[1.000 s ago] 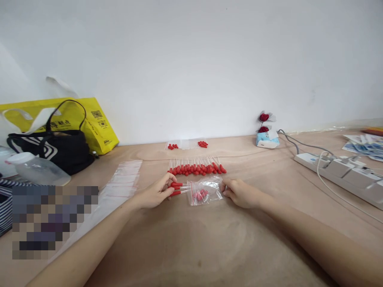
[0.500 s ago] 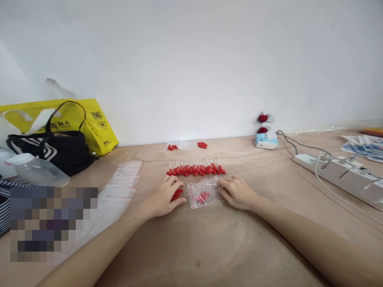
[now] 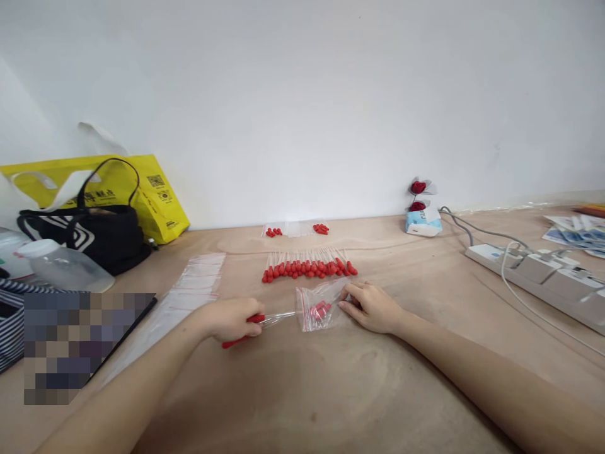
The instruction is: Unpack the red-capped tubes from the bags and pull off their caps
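Note:
My left hand (image 3: pixel 236 318) is closed round a few glass droppers (image 3: pixel 256 318) with red rubber bulbs. Their clear tubes point right, and the tips reach the left edge of a clear zip bag (image 3: pixel 307 320). Several red bulbs (image 3: pixel 320 310) show inside that bag, which lies flat on the table. My right hand (image 3: pixel 371 306) pinches the bag's right end, its fingers bent. Just beyond the bag, a row of red-bulbed droppers (image 3: pixel 309 269) lies side by side, tubes toward the wall.
Filled bags with red bulbs (image 3: pixel 320 229) lie by the wall. Flat zip bags (image 3: pixel 196 284) overlap at left, near a plastic bottle (image 3: pixel 69 265), a black bag (image 3: pixel 108 236) and a yellow bag (image 3: pixel 165 217). Rightward are a tissue pack (image 3: pixel 422 224) and a power strip (image 3: pixel 543 271).
My left hand has drawn back leftward from beside the bag, turned over and closed round the droppers. My right hand stays at the bag's right end.

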The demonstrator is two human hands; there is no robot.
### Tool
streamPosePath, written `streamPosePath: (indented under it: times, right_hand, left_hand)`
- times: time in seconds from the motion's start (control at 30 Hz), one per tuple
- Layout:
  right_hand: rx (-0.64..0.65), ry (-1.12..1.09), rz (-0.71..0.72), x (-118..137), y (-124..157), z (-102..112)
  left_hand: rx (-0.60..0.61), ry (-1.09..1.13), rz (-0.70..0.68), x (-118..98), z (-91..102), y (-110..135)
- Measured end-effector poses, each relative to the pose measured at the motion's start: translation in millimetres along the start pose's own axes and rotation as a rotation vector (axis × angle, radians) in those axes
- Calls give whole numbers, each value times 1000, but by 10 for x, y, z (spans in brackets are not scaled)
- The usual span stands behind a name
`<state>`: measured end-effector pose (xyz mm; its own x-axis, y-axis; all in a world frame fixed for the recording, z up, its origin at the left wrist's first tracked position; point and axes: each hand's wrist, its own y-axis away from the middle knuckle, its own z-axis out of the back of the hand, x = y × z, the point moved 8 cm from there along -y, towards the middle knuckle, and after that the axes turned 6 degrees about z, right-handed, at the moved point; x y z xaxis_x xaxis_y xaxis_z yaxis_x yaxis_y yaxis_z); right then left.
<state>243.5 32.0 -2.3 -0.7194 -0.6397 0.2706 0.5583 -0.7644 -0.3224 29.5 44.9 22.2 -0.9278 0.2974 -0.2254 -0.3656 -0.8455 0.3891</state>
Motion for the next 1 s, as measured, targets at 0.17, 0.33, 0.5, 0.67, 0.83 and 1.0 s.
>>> streamPosePath:
  times: [0.17,0.33,0.5,0.67,0.83,1.0]
  right_hand:
    - [-4,-13,-12,-6,-5,0]
    - [-12,-23,-19,-6,-8,17]
    - [-23,-27,-13,1,-5,26]
    - [-9,-33,-22,-6,-7,14]
    - [-9,-36,-20,-10,-4,9]
    - [-11,-30,-11,-9,-9,2]
  left_hand:
    - [184,281,89,397,137,45]
    - [58,660,240,608,252,-252]
    - [-138,693,365,676,291,-593]
    - [-209,584,382,661,335,-813]
    - [-316,406,385,681,431,-932]
    - [-415,219,415,717,529,-923]
